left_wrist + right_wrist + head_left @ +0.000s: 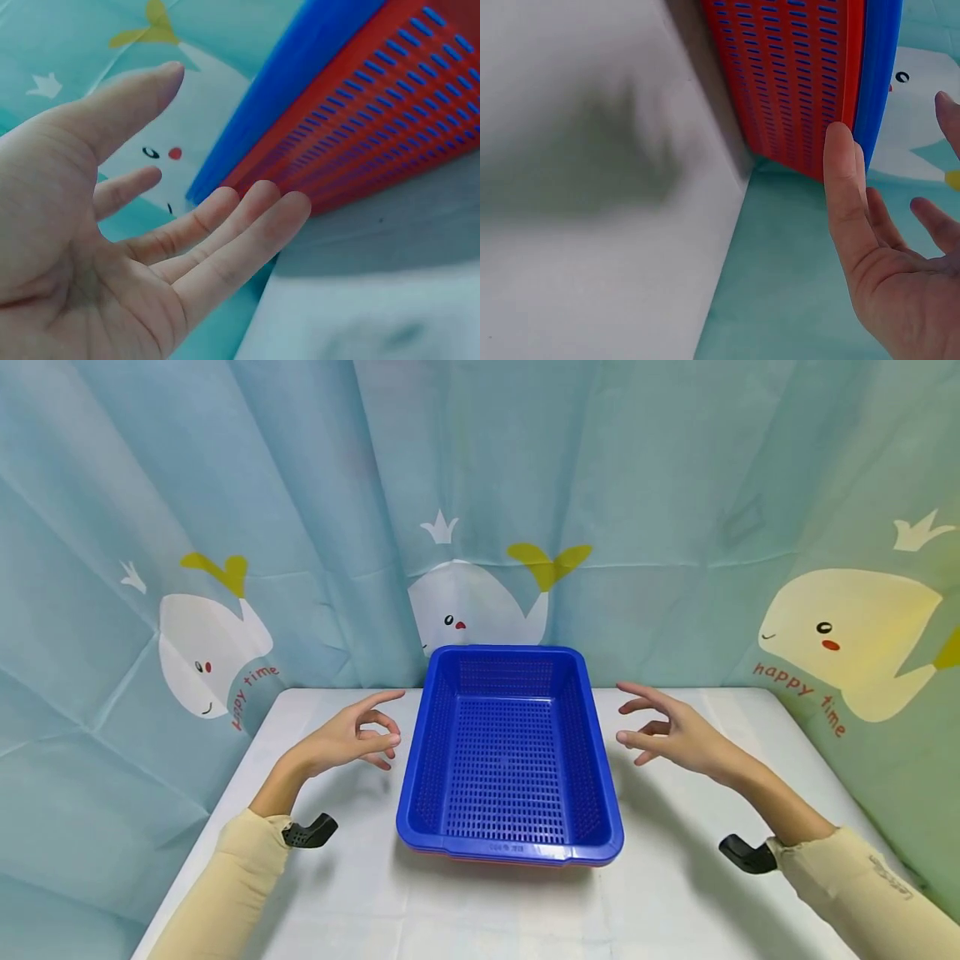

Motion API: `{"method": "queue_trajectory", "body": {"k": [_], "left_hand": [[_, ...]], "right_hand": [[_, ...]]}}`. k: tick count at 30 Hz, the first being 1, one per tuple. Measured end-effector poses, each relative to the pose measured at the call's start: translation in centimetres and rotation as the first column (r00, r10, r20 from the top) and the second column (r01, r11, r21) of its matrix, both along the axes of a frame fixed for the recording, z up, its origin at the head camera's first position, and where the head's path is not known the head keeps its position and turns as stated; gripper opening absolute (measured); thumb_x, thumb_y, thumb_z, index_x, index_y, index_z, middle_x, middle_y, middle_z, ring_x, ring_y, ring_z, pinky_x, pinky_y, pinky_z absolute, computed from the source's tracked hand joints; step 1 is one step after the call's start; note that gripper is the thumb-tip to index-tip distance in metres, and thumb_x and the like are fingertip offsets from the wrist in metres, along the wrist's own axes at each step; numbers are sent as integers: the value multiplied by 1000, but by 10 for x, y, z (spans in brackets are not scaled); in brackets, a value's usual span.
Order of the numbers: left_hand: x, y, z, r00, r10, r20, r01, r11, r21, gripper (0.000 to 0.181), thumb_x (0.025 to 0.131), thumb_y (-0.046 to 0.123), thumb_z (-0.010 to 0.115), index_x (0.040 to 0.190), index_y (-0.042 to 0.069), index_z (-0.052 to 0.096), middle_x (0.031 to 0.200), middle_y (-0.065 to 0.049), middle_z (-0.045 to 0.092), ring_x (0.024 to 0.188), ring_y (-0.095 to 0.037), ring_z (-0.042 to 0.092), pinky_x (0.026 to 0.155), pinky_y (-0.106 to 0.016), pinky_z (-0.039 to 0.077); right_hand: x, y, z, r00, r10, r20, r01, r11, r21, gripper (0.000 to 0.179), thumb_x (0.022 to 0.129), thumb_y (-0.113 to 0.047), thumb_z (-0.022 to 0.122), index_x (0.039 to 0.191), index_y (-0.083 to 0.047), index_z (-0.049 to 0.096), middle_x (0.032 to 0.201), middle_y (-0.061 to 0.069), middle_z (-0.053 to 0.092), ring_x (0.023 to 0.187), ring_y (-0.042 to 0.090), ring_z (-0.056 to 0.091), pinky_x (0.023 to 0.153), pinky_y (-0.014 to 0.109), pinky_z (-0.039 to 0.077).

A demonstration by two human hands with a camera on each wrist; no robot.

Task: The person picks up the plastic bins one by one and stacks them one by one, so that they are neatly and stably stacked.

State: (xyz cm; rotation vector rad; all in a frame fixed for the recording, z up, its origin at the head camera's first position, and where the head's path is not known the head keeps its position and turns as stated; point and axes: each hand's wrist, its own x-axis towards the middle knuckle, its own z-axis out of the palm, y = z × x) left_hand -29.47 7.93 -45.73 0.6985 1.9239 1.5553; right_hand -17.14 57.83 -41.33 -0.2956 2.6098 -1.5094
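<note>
A blue plastic basket (506, 752) with a slotted floor and walls stands in the middle of the table, its inside bare. It sits nested in a red basket (851, 67), which shows below the blue rim in both wrist views. To the left of the baskets my left hand (348, 739) hovers with fingers spread and loosely bent, holding nothing. On the other side, my right hand (675, 735) is held up the same way, its thumb and fingers apart. In the head view, gaps separate both hands from the blue rim.
The baskets rest on a white table (495, 910). Behind and on both sides hangs a light blue-green curtain (645, 485) printed with white whales. A black wrist device (311, 832) sticks out at the left cuff, another black device (747, 854) at the right.
</note>
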Motion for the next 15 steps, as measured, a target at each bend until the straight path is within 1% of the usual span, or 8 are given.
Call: {"method": "queue_trajectory", "body": {"k": [1, 2, 6, 7, 9, 12, 15], "left_hand": [[0, -2, -1, 1000, 6, 0, -6, 1000, 0, 75, 98, 17, 72, 160, 25, 31, 123, -25, 54, 95, -34, 71, 83, -55, 61], [0, -4, -2, 1000, 10, 1, -10, 1000, 3, 75, 98, 17, 73, 160, 26, 31, 124, -25, 54, 95, -36, 70, 83, -56, 60], [1, -8, -6, 1000, 20, 5, -20, 1000, 5, 75, 98, 17, 73, 160, 27, 32, 124, -25, 55, 99, -45, 67, 84, -59, 59], [1, -9, -7, 1000, 24, 9, -24, 1000, 4, 75, 98, 18, 73, 160, 28, 32, 123, -24, 56, 100, -45, 67, 85, -59, 59], [2, -9, -8, 1000, 23, 8, -23, 1000, -3, 76, 98, 19, 74, 160, 27, 32, 123, -23, 56, 99, -43, 68, 85, -58, 59], [3, -10, -9, 1000, 20, -3, -20, 1000, -11, 77, 98, 20, 73, 161, 24, 30, 123, -23, 56, 97, -36, 70, 84, -55, 60], [4, -9, -10, 1000, 23, -10, -23, 1000, -12, 77, 98, 19, 73, 161, 23, 29, 122, -23, 57, 96, -35, 70, 83, -52, 61]], "right_hand": [[1, 1, 0, 1000, -1, -3, 1, 1000, -2, 78, 95, -14, 76, 160, -13, 33, 139, 25, 50, 91, 19, 73, 72, 43, 63], [1, 1, 0, 1000, -2, -7, 2, 1000, -5, 78, 95, -14, 76, 160, -12, 33, 138, 25, 50, 91, 19, 73, 72, 43, 63], [3, 3, -1, 1000, -4, -14, 4, 1000, -2, 78, 95, -13, 75, 160, -11, 33, 138, 26, 51, 91, 18, 73, 71, 43, 63], [4, 3, -2, 1000, -4, -16, 4, 1000, -2, 77, 95, -13, 75, 160, -11, 33, 138, 26, 51, 91, 18, 72, 71, 43, 63], [4, 3, -3, 1000, -3, -17, 3, 1000, -3, 77, 95, -12, 75, 160, -11, 33, 138, 26, 50, 91, 18, 72, 71, 43, 63], [4, 3, -4, 1000, -1, -23, 1, 1000, -3, 77, 95, -12, 75, 160, -10, 33, 138, 27, 51, 91, 18, 73, 71, 43, 63], [4, 3, -6, 1000, 0, -28, 0, 1000, 3, 77, 95, -12, 75, 159, -10, 33, 138, 27, 51, 92, 18, 73, 71, 43, 64]]}}
